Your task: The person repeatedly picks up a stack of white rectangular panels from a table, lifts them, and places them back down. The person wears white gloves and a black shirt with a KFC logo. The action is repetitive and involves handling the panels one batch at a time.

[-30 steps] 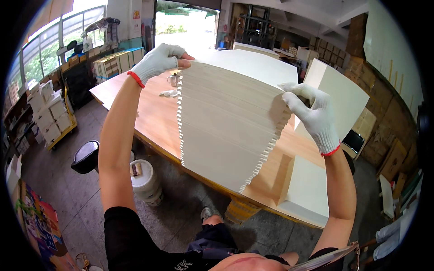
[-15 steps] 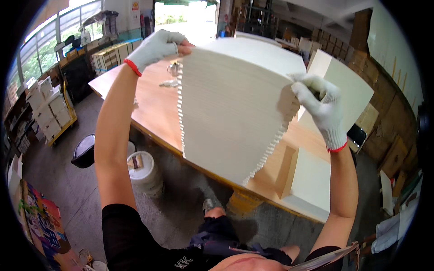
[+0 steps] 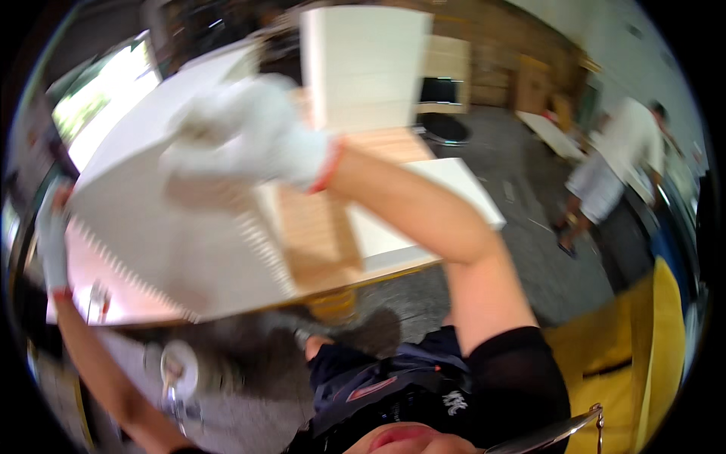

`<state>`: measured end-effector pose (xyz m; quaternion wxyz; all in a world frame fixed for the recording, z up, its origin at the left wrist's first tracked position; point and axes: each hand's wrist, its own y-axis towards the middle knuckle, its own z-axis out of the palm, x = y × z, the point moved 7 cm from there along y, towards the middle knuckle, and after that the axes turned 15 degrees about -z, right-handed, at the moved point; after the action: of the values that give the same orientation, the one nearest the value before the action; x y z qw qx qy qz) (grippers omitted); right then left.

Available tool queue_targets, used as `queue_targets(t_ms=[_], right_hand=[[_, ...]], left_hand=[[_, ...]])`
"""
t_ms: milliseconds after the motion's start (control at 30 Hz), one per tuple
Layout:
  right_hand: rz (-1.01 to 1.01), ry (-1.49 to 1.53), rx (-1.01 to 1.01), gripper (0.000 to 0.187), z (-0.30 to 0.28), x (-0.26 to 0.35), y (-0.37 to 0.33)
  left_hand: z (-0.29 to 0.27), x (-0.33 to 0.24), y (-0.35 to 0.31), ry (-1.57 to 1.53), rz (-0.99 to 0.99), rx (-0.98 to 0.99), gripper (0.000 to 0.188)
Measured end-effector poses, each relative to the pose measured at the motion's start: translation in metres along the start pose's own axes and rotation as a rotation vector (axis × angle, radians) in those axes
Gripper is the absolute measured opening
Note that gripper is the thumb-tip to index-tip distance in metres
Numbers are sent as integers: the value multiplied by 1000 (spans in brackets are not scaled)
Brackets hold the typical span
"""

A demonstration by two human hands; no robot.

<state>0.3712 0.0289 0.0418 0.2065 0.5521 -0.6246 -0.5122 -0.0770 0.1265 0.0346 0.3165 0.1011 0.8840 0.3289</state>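
Note:
Between my two hands hangs a grey-beige sheet (image 3: pixel 166 234) with finely toothed side edges, tilted over the table. My left hand (image 3: pixel 54 234), in a white glove with a red cuff, holds its far left corner. My right hand (image 3: pixel 242 136), gloved the same way, is closed at the sheet's upper right corner; motion blurs it and its fingertips are partly hidden. Beneath the sheet lies the wood-topped worktable (image 3: pixel 314 227). A small metal item (image 3: pixel 98 303) on the tabletop is too blurred to name.
A white curved panel (image 3: pixel 367 68) stands upright on the table's far side, with a white box-like piece (image 3: pixel 423 204) nearer me. A white bucket (image 3: pixel 181 371) stands below the front edge. To the right are a black round stool (image 3: pixel 444 129), another person (image 3: pixel 616 159) and yellow boards (image 3: pixel 612 356).
My view has swung to the right, so the sheet now appears farther left. Both hands keep hold of it. The other person and yellow boards have come into view.

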Motion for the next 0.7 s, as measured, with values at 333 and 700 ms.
queue_targets(t_ms=[333, 700], right_hand=[[84, -132, 145, 38, -32, 20, -41], [631, -643, 460, 47, -210, 50, -388]], left_hand=[[60, 3, 1, -232, -79, -8, 44], [305, -110, -380, -374, -401, 46, 27]])
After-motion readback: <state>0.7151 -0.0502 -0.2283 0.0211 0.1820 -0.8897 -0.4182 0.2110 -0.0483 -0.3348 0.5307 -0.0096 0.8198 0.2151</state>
